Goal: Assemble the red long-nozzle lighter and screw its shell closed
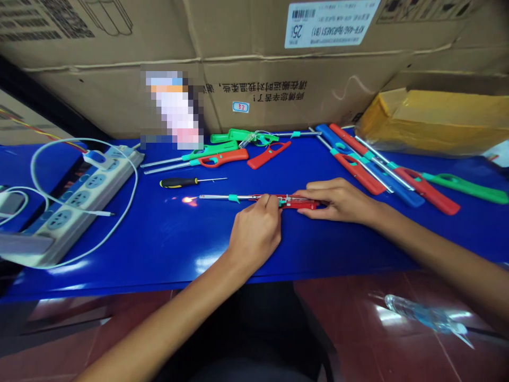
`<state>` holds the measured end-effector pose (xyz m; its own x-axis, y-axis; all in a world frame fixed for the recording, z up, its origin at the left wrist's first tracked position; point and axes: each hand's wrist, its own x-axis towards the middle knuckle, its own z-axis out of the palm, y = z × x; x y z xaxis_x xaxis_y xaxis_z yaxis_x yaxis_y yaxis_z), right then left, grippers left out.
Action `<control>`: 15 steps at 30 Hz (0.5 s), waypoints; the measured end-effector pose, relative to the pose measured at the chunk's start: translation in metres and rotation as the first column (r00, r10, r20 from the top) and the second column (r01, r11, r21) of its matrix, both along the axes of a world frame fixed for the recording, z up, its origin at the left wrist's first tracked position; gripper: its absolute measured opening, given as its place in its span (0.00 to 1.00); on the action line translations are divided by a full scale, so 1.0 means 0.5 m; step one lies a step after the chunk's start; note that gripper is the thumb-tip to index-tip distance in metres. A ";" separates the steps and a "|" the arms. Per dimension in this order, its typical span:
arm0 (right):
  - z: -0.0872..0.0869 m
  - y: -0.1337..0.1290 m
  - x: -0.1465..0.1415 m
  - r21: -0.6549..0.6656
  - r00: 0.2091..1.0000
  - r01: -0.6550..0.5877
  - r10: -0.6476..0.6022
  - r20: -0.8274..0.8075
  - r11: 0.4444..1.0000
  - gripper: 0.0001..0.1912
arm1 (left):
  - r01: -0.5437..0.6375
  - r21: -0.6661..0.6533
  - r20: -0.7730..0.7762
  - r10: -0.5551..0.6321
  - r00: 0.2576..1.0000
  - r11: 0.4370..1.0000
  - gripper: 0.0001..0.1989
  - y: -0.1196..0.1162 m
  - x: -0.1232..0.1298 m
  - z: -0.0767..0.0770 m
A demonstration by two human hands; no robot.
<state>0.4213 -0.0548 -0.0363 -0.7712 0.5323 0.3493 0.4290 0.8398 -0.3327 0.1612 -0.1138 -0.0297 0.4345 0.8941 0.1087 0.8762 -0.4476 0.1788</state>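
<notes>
A red long-necked lighter (299,203) lies across the middle of the blue table, its metal tube (214,197) pointing left. Its inner parts show along the handle, as if one half of the casing is off. A small orange flame (190,200) glows just past the tube's tip. My left hand (256,225) is closed over the front of the handle, fingers pinching near the green trigger. At the back end, my right hand (340,200) grips the handle between thumb and fingers. Behind the tube rests a black and yellow screwdriver (178,182).
Green and red lighters (222,157) and a loose red casing half (270,155) lie behind. Several more lighters (429,191) are piled at right, near a yellow-taped box (433,122). A power strip (85,193) with white cables is at left. A large carton (254,79) stands behind.
</notes>
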 end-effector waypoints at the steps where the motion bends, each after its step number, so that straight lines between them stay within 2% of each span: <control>1: -0.001 0.000 0.000 0.003 1.000 0.006 -0.006 -0.008 1.000 0.18 | -0.008 -0.007 -0.005 0.008 1.000 1.000 0.09 0.000 0.002 0.001; 15: -0.009 -0.003 0.002 -0.004 0.997 0.054 -0.054 -0.057 0.999 0.20 | -0.060 0.022 0.040 0.059 0.997 0.998 0.08 -0.007 -0.008 0.007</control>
